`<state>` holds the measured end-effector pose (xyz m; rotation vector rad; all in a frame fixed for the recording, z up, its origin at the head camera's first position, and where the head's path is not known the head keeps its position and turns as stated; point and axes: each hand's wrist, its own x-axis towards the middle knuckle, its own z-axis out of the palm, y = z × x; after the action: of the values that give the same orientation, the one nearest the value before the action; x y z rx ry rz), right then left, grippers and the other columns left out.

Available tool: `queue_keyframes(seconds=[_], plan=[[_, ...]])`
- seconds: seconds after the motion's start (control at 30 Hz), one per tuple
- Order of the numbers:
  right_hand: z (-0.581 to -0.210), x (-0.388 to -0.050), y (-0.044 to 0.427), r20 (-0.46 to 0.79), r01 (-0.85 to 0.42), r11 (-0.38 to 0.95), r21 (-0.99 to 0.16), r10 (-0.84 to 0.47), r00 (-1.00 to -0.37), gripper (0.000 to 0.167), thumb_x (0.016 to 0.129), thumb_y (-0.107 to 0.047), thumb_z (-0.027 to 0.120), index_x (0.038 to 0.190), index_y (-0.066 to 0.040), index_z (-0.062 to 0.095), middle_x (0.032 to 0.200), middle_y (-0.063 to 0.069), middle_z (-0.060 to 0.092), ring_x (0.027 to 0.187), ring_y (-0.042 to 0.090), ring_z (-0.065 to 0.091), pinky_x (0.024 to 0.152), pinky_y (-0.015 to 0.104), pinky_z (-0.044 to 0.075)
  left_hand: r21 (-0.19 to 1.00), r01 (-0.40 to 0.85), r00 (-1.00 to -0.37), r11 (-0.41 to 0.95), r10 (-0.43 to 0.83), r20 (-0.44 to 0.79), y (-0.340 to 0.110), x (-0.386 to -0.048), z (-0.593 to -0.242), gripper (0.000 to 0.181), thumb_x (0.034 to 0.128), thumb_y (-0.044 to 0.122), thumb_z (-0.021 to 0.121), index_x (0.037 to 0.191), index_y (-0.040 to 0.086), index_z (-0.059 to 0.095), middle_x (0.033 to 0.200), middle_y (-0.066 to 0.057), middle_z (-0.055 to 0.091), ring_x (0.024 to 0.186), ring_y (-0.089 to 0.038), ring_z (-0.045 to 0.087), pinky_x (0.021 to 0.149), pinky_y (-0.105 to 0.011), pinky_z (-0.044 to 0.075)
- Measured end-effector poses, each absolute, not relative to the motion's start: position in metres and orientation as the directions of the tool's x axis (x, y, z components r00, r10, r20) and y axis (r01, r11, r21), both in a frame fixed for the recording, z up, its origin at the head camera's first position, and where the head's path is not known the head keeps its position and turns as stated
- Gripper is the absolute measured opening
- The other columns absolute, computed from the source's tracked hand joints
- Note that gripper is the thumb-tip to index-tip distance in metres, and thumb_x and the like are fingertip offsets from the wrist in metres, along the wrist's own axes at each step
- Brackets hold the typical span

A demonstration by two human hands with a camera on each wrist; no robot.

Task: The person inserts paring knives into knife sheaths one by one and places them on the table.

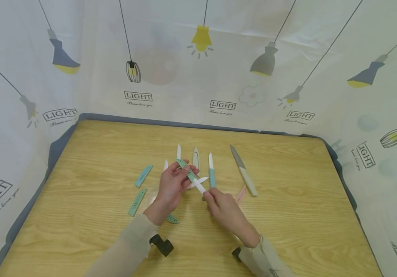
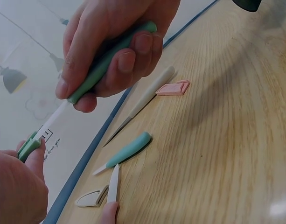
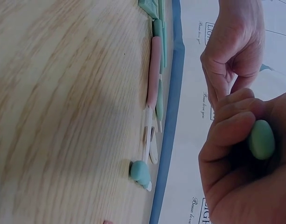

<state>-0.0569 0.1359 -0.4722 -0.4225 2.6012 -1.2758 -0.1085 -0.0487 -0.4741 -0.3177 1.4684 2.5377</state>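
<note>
My left hand (image 1: 171,186) pinches a green patterned knife sheath (image 1: 191,176) between thumb and fingers. Just to the right, my right hand (image 1: 224,209) grips a knife by its green handle (image 2: 112,60). Its white blade (image 2: 54,116) points at the sheath, and the tip is hidden there. On the table beyond the hands lie a knife with a blue-green handle (image 1: 212,177), a pale cream sheath (image 1: 195,157) and a white blade (image 1: 179,151) partly covered by my left hand. A pink-handled knife (image 3: 153,70) lies under the hands.
To the left lie a blue sheath (image 1: 144,176) and a green sheath (image 1: 137,202). A green piece (image 1: 173,219) shows beside my left wrist. At right are a cream-handled knife (image 1: 248,181) with a grey blade and a pink sheath (image 1: 241,195). A printed curtain (image 1: 184,84) surrounds the wooden table (image 1: 299,215).
</note>
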Motion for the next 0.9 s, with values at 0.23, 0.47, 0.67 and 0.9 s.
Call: queue_keyframes(seconds=[0.23,0.47,0.67,0.9], plan=[[-0.4725,-0.0579,0.1341,-0.058,-0.167,0.59,-0.79,-0.343,-0.938,0.027,0.112,-0.021,0.048,0.1,-0.006,0.067,0.061,-0.01,0.053,0.048,0.002,0.041,0.041,0.02,0.034,0.831,-0.273,-0.959,-0.485,0.067,-0.275,-0.0462,-0.1064,-0.4733,0.032,0.1085,0.002,0.05,0.139,-0.008,0.049,0.125,-0.027,0.065,0.108,-0.022,0.073,0.097,-0.034,0.058],[-0.4714,-0.0595,0.1322,-0.072,-0.141,0.582,-0.801,-0.328,-0.942,0.03,0.112,-0.024,0.048,0.1,-0.005,0.067,0.061,-0.009,0.053,0.048,0.003,0.041,0.041,0.02,0.034,0.84,-0.263,-0.963,-0.475,0.071,-0.261,-0.0454,-0.1063,-0.4735,0.034,0.1087,0.003,0.05,0.14,-0.01,0.047,0.125,-0.028,0.065,0.108,-0.022,0.073,0.1,-0.037,0.056],[-0.4712,-0.0616,0.1307,-0.084,-0.122,0.568,-0.814,-0.323,-0.943,0.034,0.112,-0.028,0.048,0.1,-0.003,0.067,0.061,-0.008,0.053,0.049,0.004,0.041,0.042,0.02,0.032,0.841,-0.259,-0.964,-0.475,0.069,-0.258,-0.0445,-0.1061,-0.473,0.033,0.1088,0.003,0.05,0.14,-0.009,0.048,0.129,-0.032,0.062,0.108,-0.022,0.072,0.1,-0.037,0.056],[-0.4703,-0.0648,0.1285,-0.103,-0.097,0.565,-0.819,-0.312,-0.944,0.032,0.112,-0.025,0.048,0.1,-0.002,0.067,0.062,-0.007,0.053,0.051,0.005,0.042,0.044,0.021,0.034,0.839,-0.251,-0.966,-0.483,0.066,-0.25,-0.0426,-0.1063,-0.475,0.033,0.1085,0.003,0.051,0.138,-0.01,0.048,0.124,-0.028,0.064,0.109,-0.023,0.072,0.106,-0.045,0.051]])
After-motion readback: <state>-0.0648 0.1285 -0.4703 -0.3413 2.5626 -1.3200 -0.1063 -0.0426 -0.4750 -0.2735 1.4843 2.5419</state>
